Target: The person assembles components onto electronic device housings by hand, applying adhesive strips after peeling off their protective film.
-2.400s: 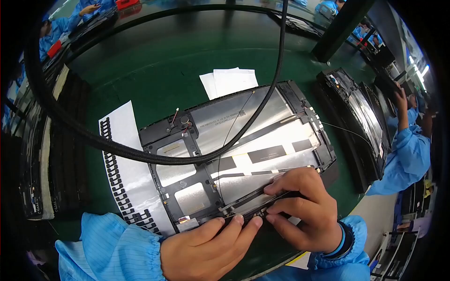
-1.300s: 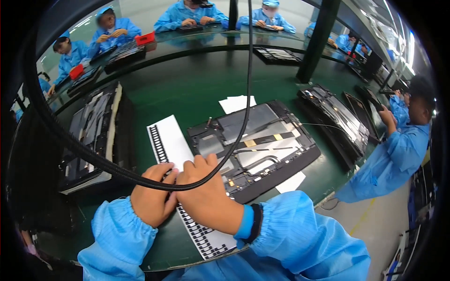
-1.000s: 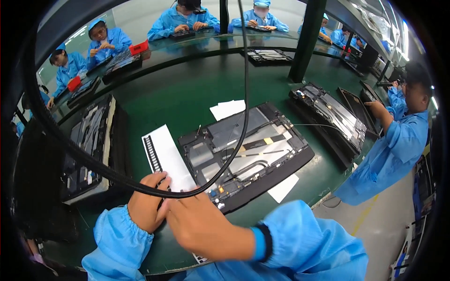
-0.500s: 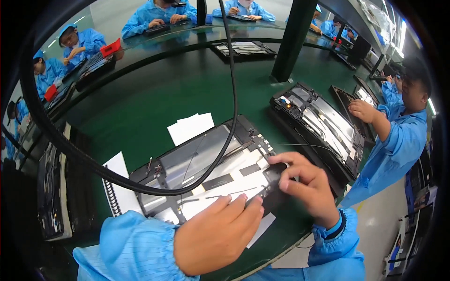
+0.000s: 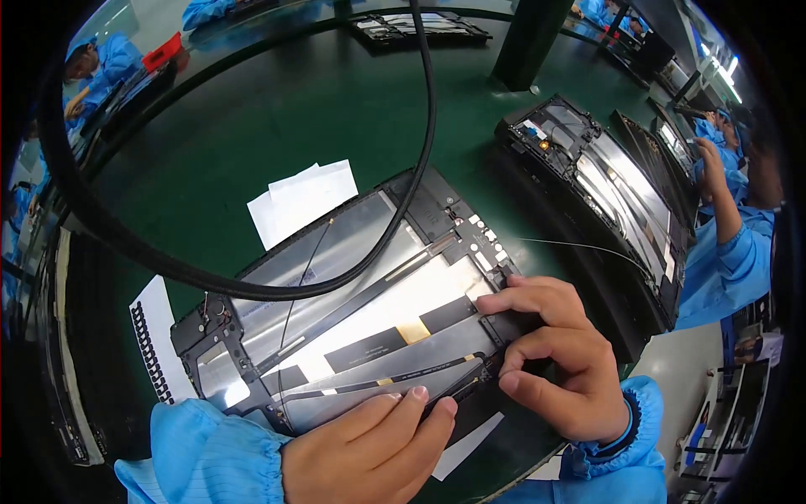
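An opened tablet-like device (image 5: 361, 294), its silvery metal plates, black ribbon cables and small circuit boards exposed, lies slanted in front of me. My left hand (image 5: 369, 449) rests along its near edge, with the fingers stretched out flat and nothing held. At the device's right edge is my right hand (image 5: 571, 361). Its index fingertip touches the frame beside a black strip. Thumb and middle finger curl together in a pinch at the corner; anything between them is too small to make out. A thin dark wire (image 5: 306, 277) crosses the plates.
A thick black cable (image 5: 252, 290) loops over the device. White paper sheets (image 5: 306, 202) lie behind it, a spiral notebook (image 5: 159, 336) at left. Another opened device (image 5: 604, 185) lies on a dark stack at right, near a co-worker's arm (image 5: 722, 193). A green post (image 5: 533, 46) stands behind.
The view has shifted closer and lower, so the device looks larger. My left hand stays flat on the near edge; my right hand keeps its curled pose at the right edge.
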`<state>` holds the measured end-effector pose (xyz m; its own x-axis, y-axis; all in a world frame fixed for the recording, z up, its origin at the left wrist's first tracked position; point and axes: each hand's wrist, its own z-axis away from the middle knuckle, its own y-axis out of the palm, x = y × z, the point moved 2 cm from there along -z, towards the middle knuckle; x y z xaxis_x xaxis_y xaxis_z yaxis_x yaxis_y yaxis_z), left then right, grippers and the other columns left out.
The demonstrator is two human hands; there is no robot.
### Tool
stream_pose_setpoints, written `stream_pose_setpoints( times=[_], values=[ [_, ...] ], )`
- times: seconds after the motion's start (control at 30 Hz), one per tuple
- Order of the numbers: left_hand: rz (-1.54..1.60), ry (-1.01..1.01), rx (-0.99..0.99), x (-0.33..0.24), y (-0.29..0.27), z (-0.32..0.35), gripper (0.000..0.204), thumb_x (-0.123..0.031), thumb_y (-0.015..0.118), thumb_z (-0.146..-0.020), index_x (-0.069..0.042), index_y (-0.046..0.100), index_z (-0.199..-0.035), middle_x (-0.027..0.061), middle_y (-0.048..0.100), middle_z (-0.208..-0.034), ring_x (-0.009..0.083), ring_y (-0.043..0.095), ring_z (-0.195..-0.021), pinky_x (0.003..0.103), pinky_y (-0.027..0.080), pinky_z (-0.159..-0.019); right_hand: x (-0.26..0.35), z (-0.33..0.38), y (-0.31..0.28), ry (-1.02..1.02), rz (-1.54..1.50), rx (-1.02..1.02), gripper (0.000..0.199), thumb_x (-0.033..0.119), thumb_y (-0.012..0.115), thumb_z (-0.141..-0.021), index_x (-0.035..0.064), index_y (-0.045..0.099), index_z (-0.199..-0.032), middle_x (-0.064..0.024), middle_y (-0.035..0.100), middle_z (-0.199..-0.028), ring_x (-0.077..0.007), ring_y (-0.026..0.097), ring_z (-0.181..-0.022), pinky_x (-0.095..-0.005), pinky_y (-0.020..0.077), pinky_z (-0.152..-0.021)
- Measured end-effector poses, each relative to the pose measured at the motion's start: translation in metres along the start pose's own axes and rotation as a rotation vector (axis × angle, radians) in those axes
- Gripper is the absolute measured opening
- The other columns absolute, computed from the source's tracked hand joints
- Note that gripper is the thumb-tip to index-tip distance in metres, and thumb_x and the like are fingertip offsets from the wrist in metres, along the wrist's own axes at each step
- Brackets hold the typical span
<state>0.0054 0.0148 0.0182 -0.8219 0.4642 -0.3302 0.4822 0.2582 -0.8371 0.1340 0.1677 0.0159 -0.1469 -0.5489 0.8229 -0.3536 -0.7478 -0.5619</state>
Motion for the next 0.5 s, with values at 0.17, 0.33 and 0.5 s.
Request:
stream_pose_setpoints(
  times=[0.17, 0.33, 0.5],
  values=[
    [-0.04, 0.012, 0.012, -0.004, -0.002, -0.002, 0.029, -0.004, 0.053, -0.067, 0.013, 0.057, -0.09, 0.0216, 0.055, -0.098, 0.0326, 0.054, -0.088, 0.036, 0.048, -0.071, 0.003, 0.0, 0.001, -0.023, 0.044, -0.021, 0.006, 0.005, 0.063, -0.065, 0.0049, 0.059, -0.07, -0.0135, 0.054, -0.11, -0.0344, 0.041, -0.109, -0.0427, 0.0294, -0.092],
    [0.027, -0.014, 0.024, -0.001, 0.001, -0.003, 0.028, -0.004, 0.05, -0.071, 0.013, 0.055, -0.092, 0.0224, 0.053, -0.103, 0.0337, 0.053, -0.093, 0.037, 0.047, -0.075, -0.003, -0.003, 0.007, -0.022, 0.061, -0.001, 0.006, 0.005, 0.062, -0.065, 0.0049, 0.059, -0.07, -0.013, 0.053, -0.11, -0.034, 0.041, -0.108, -0.0425, 0.0292, -0.091],
    [0.05, -0.062, 0.018, -0.005, 0.012, -0.007, 0.03, -0.005, 0.048, -0.074, 0.014, 0.052, -0.098, 0.0235, 0.05, -0.107, 0.0338, 0.052, -0.098, 0.038, 0.045, -0.08, -0.001, -0.004, 0.008, -0.007, 0.028, -0.026, 0.006, 0.002, 0.064, -0.063, 0.0021, 0.06, -0.067, -0.0128, 0.056, -0.106, -0.0339, 0.044, -0.108, -0.0409, 0.0341, -0.09]
  ],
)
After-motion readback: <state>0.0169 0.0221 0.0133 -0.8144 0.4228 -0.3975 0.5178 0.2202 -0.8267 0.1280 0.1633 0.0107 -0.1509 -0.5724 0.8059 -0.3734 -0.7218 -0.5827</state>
